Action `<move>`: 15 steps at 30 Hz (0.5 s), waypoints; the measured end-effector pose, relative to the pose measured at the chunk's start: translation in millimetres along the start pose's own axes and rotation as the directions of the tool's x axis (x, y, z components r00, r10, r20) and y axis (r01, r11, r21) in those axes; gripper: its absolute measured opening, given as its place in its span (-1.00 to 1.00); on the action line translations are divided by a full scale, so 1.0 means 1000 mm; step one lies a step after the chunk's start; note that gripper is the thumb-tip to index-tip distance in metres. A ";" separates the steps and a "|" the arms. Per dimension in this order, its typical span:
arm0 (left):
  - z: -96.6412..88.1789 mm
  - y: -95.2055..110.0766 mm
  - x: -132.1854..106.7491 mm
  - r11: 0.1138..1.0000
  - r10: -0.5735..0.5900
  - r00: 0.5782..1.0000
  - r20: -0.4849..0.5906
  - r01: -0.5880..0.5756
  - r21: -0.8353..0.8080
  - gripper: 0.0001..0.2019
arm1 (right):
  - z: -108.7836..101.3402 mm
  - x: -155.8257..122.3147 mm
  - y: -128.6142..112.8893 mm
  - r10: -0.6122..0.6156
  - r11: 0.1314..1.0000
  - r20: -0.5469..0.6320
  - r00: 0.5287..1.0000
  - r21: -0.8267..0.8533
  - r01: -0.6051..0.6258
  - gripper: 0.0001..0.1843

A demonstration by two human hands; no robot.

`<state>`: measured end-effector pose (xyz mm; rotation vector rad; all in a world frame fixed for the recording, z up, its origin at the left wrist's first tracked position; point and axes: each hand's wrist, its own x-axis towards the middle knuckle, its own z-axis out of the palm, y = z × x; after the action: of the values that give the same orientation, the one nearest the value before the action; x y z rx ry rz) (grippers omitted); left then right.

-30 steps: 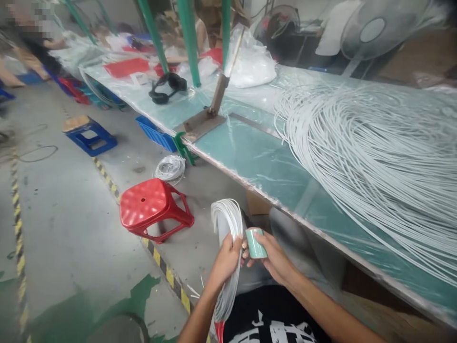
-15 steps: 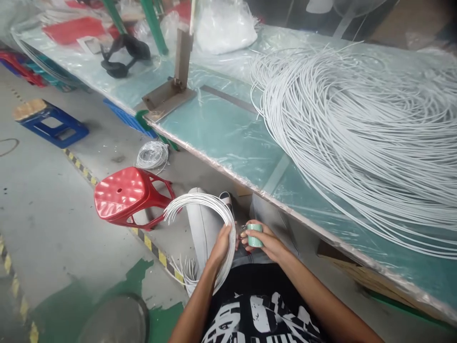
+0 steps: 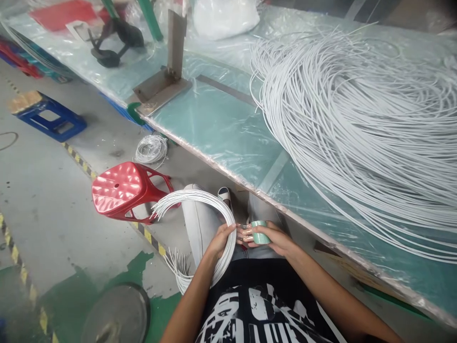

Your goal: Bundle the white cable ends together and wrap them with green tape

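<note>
Head view: white wire bundle (image 3: 221, 206), lower centre, is showing as a broad C, no longer edge-on as a second ago, exposing its curve. Ends (image 3: 177, 263) are fanning leftward. Left hand (image 3: 219, 240) is gripping the curve, fingers closed; right hand (image 3: 278, 238) is curling round a green roll (image 3: 261, 238) just beside.

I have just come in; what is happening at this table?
A person's left hand grips a curved bundle of thin white cables, while the right hand holds a small green roll close beside it. Both are beside the table, where a much larger coil of similar cables lies. A red stool stands nearby.
</note>
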<state>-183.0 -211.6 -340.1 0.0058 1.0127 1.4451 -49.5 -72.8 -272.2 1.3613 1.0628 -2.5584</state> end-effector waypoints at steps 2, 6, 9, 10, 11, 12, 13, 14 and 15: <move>-0.001 -0.003 0.003 1.000 0.002 1.000 -0.016 -0.002 0.019 -0.64 | 0.001 -0.007 -0.003 0.008 1.000 -0.013 1.000 0.005 -0.008 -0.66; -0.005 -0.012 0.009 0.998 -0.004 1.000 -0.029 0.006 0.061 -0.71 | 0.018 -0.018 -0.002 -0.012 1.000 -0.051 0.999 0.000 0.012 -0.65; -0.008 -0.022 0.015 0.994 0.036 0.998 -0.059 -0.029 0.105 -0.74 | 0.039 -0.014 0.006 -0.059 0.998 -0.070 0.996 -0.029 0.057 -0.69; -0.009 -0.024 0.016 0.991 0.066 0.995 -0.075 -0.056 0.123 -0.73 | 0.045 -0.011 0.010 -0.072 0.997 -0.076 0.995 -0.044 0.068 -0.71; -0.009 -0.026 0.018 0.985 0.106 0.990 -0.095 -0.092 0.144 -0.73 | 0.050 -0.006 0.013 -0.079 0.995 -0.084 0.993 -0.062 0.074 -0.73; -0.008 -0.027 0.019 0.977 0.153 0.981 -0.120 -0.132 0.166 -0.73 | 0.054 -0.001 0.015 -0.081 0.994 -0.093 0.992 -0.080 0.073 -0.74; -0.007 -0.027 0.019 0.966 0.204 0.967 -0.150 -0.175 0.190 -0.72 | 0.057 0.004 0.016 -0.073 0.993 -0.099 0.992 -0.099 0.063 -0.75; -0.006 -0.026 0.019 0.952 0.257 0.949 -0.184 -0.216 0.216 -0.69 | 0.059 0.008 0.017 -0.060 0.992 -0.103 0.993 -0.118 0.048 -0.75; -0.006 -0.024 0.018 0.937 0.308 0.924 -0.226 -0.254 0.241 -0.66 | 0.060 0.012 0.016 -0.044 0.990 -0.105 0.994 -0.135 0.030 -0.76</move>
<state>-170.4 -205.2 -366.9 0.1211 1.4238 1.6235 -93.7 -117.5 -267.5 1.4724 1.2627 -2.4125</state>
